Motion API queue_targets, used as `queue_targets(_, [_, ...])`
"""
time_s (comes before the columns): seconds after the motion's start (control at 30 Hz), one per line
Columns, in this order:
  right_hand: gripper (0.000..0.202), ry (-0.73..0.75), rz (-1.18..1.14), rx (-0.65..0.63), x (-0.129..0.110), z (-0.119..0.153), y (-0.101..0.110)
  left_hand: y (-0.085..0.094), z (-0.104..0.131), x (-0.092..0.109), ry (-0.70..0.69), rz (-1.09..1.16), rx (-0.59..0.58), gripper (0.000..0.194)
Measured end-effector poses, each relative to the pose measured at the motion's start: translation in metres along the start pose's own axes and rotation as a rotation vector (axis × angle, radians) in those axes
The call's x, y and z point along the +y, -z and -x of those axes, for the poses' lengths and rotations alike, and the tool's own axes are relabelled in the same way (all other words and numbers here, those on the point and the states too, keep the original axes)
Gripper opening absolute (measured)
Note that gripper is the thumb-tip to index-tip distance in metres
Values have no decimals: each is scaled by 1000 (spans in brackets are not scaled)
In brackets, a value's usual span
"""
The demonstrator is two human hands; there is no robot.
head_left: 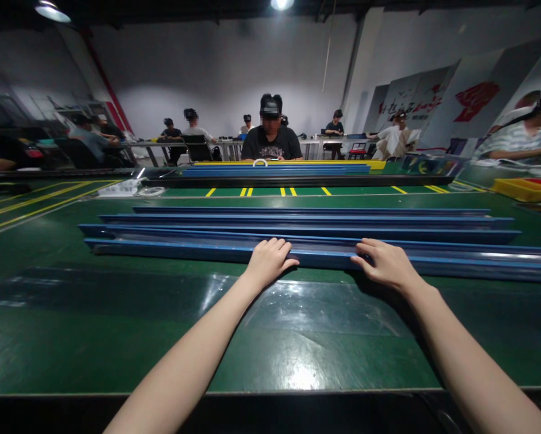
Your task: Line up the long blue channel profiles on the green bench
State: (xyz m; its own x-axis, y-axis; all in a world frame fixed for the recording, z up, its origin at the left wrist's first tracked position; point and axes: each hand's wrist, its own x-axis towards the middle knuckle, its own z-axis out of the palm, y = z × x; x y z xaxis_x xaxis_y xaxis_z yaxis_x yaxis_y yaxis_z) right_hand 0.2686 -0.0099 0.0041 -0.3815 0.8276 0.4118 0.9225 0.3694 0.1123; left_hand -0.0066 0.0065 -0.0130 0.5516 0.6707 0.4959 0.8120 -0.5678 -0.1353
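Several long blue channels lie side by side across the green table. My left hand [270, 259] grips the nearest blue channel [324, 260] left of the middle, fingers over its top and thumb along the near side. Farther right, my right hand [383, 260] is closed on the same channel, with its thumb at the near wall and its fingertips inside. Behind it lie the other blue channels [198, 219], roughly parallel, one at a slight angle. A clear plastic sheet [315, 304] lies flat on the near side of the channel, below both hands.
The green table [270, 367] has yellow tape marks. Beyond the channels lie a black bar [297, 181], a yellow strip [379, 164] and more blue strips. A person [271, 141] sits across; others work behind. A yellow tray [523, 190] is at right.
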Motion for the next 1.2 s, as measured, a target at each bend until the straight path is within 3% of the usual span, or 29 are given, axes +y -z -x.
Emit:
queue_targets(0.2, [37, 14, -38, -33, -8, -4, -1, -2, 2, 0, 0, -16, 13, 35])
queue_targets(0.33, [37, -11, -96, 59, -28, -9, -5, -3, 2, 0, 3, -23, 13, 34])
queue_targets(0.53, [38, 85, -61, 173, -46, -16, -12, -2, 1, 0, 5, -35, 12, 34])
queue_targets(0.9, [36, 154, 58, 183, -41, -19, -6, 2, 1, 1, -12, -27, 4, 36])
queue_targets(1.2, [37, 69, 31, 169, -8, -3, 0, 3, -1, 1, -9, -47, 45, 38])
